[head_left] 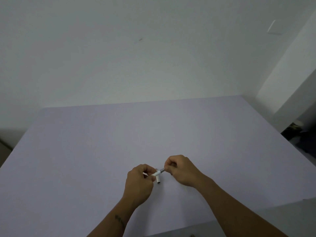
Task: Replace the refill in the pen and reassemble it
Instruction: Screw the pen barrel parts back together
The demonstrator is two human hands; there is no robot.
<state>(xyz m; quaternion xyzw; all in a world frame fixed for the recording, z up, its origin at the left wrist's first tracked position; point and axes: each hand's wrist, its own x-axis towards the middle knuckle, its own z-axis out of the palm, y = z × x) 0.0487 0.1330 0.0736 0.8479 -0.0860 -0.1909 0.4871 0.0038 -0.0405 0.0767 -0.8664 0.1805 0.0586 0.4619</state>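
Observation:
Over the lavender table (102,142), both my hands meet near its front middle. My left hand (139,183) pinches a white pen barrel (156,173) that points up and to the right. A second short white pen piece (158,180) sticks down from the same fingers, its dark open end toward me. My right hand (181,170) is closed on the dark grey metal tip section (162,170) that protrudes from the barrel's end. The rest of the pen is hidden inside my fingers. No separate refill is visible.
The table's back edge runs along a pale wall (136,57). A white pillar (290,74) stands at the right, with dark clutter (301,134) on the floor beyond the table's right edge.

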